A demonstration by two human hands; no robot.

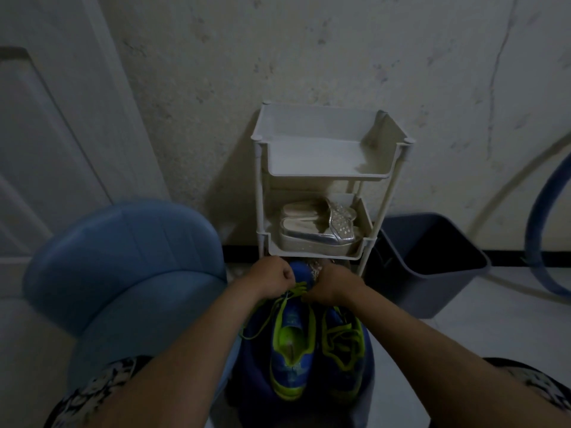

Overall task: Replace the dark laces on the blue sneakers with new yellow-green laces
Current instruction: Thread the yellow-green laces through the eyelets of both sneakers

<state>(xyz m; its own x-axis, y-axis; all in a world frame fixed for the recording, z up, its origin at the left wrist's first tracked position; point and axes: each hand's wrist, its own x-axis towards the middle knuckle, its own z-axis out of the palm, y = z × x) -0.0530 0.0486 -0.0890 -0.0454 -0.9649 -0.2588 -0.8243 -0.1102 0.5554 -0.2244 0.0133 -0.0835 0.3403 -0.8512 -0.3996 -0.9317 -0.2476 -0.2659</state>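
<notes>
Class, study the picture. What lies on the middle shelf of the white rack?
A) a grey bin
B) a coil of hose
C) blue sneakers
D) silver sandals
D: a pair of silver sandals lies on the middle shelf of the rack.

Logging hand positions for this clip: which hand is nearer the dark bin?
Right. The right hand sits just left of the bin; the left hand lies farther left, across the sneaker toe. Both pinch the lace.

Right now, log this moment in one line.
left hand: grips lace | right hand: grips lace | left sneaker: lacing | right sneaker: laced
</notes>
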